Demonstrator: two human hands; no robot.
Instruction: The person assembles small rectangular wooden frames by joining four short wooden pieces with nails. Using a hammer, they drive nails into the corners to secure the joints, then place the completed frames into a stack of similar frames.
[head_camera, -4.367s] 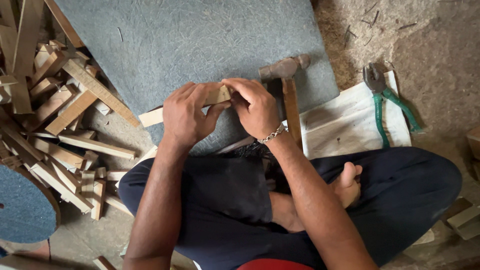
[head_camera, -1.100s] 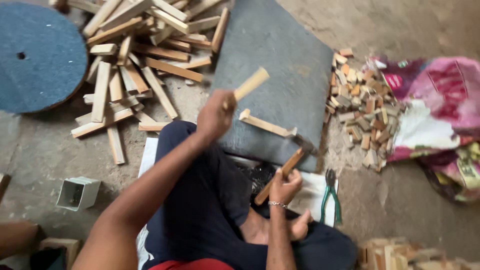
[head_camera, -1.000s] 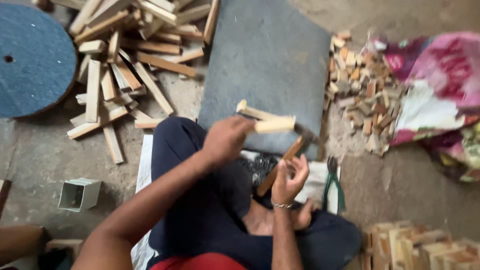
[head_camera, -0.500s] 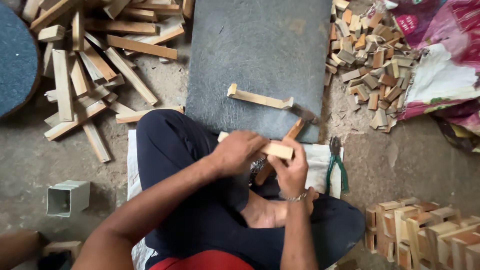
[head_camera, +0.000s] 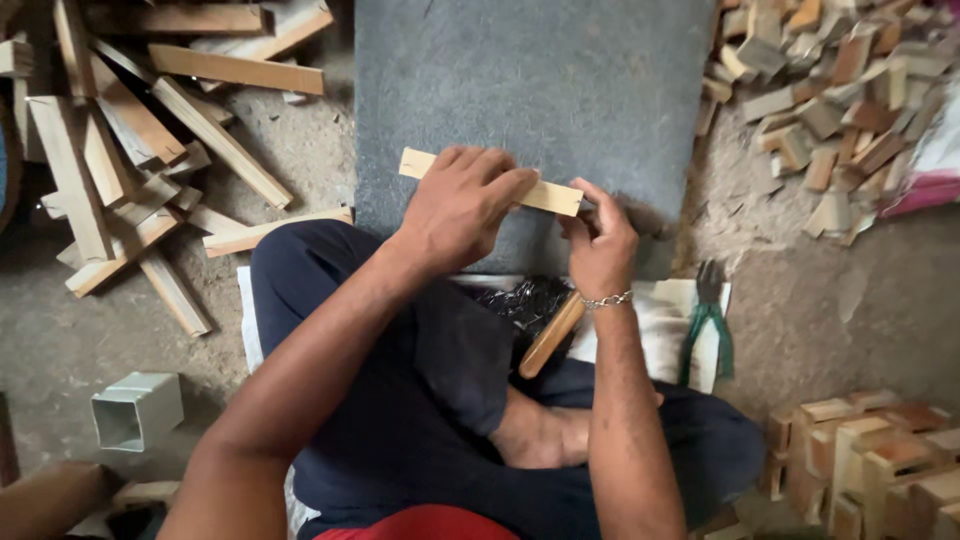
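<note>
My left hand (head_camera: 462, 207) presses down on a pale wooden strip (head_camera: 548, 196) that lies across the near part of a grey slab (head_camera: 530, 80). My right hand (head_camera: 600, 240) pinches the strip's right end with its fingertips. A hammer's wooden handle (head_camera: 551, 334) lies below my right wrist, over a heap of dark nails (head_camera: 520, 300) on a white cloth (head_camera: 655, 330). I sit cross-legged in dark trousers just behind the slab.
Loose wooden strips (head_camera: 150, 150) are heaped at the left, small wood blocks (head_camera: 820, 90) at the upper right. Green-handled pliers (head_camera: 708, 320) rest on the cloth. A white square tube piece (head_camera: 135, 410) stands at the lower left; stacked wooden blocks (head_camera: 880, 460) sit at the lower right.
My left hand brought a strip from the left pile down onto the slab. My right hand left the hammer handle and now grips the strip's end.
</note>
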